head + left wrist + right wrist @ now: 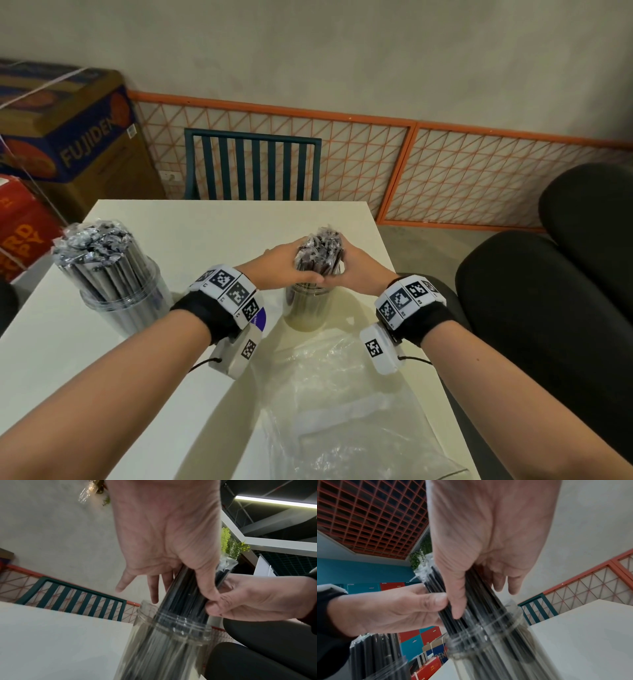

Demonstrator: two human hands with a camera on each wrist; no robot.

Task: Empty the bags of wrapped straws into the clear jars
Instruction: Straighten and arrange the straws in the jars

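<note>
A bundle of wrapped black straws [320, 251] stands upright with its lower ends inside a clear jar [308, 310] at the middle of the white table [212, 226]. My left hand [286, 262] grips the bundle from the left and my right hand [356, 267] from the right, just above the rim. In the left wrist view my left hand [163, 547] wraps the straws [181, 595] over the jar [171, 635]. In the right wrist view my right hand [479, 561] does the same on the bundle [476, 601]. A second jar [126, 301] at the left is packed with straws.
A crumpled clear plastic bag [342, 394] lies flat on the table near me. A green slatted chair [251, 164] stands at the far edge, a black office chair [548, 291] to the right, and cardboard boxes [68, 130] at the left.
</note>
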